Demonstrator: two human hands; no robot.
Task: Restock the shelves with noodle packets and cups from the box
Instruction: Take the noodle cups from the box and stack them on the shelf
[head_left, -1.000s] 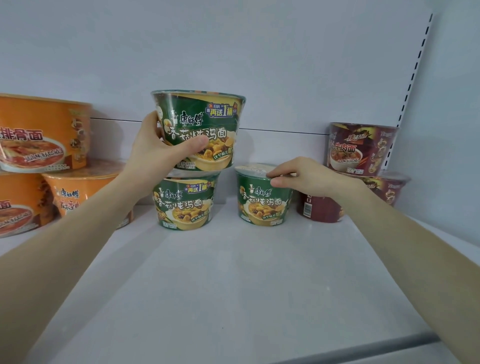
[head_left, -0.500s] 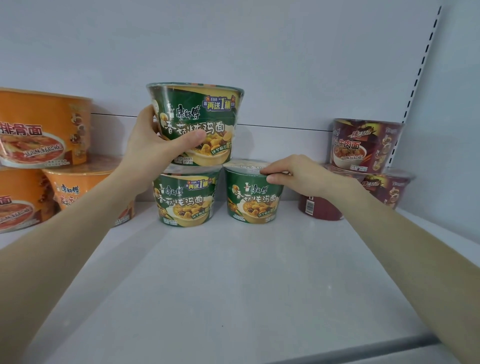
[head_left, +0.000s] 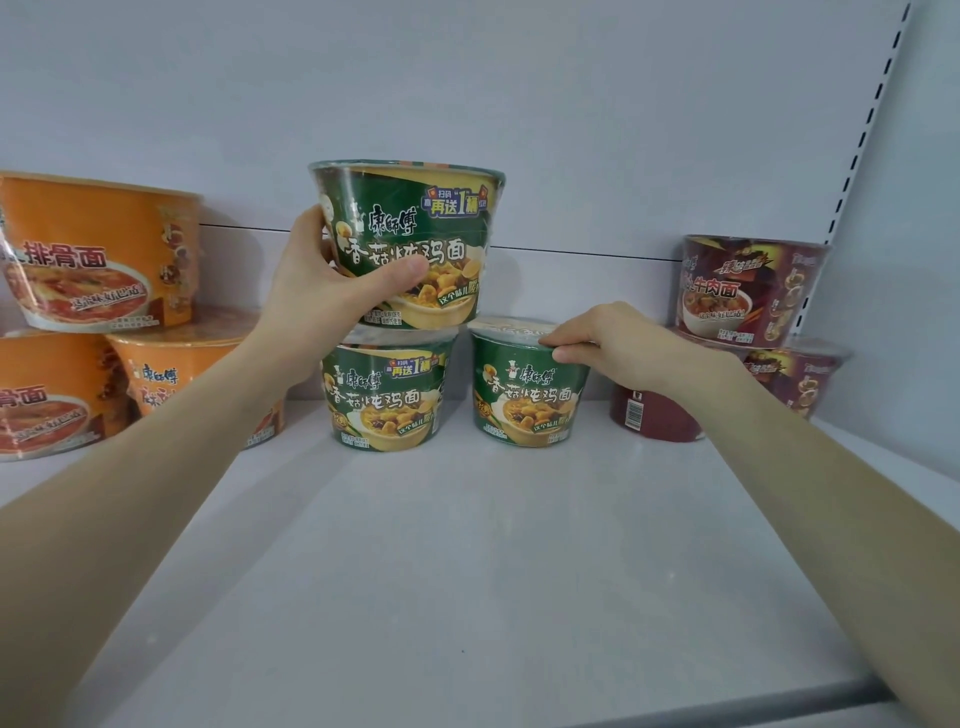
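Noodle-cup stack at the far side of a white metal shelf (head_left: 467, 571).
Left hand (head_left: 317, 291) grasps the upper green film-wrapped cup (head_left: 415, 244), seemingly seated on the lower green cup (head_left: 387, 400); right hand (head_left: 618, 343) pinches the right-hand green cup (head_left: 524, 400) at its rim.

We see bright, soft, even light with a cool grey-blue cast over the white shelf (head_left: 493, 597). Shadows are faint: a pale one spreads on the shelf below the left hand's fingers (head_left: 400, 273), under the forearm. Glare streaks the wrap of the top green cup (head_left: 415, 228) just above those fingers, and of the orange cups (head_left: 104, 260) well to their left. Focus is slightly soft; print on the lone green cup (head_left: 524, 400) under the right hand's fingers (head_left: 571, 356) looks smeared. Wide-angle distortion bows the slotted upright (head_left: 862, 135) far right of the fingers and stretches both forearms toward the lower corners.
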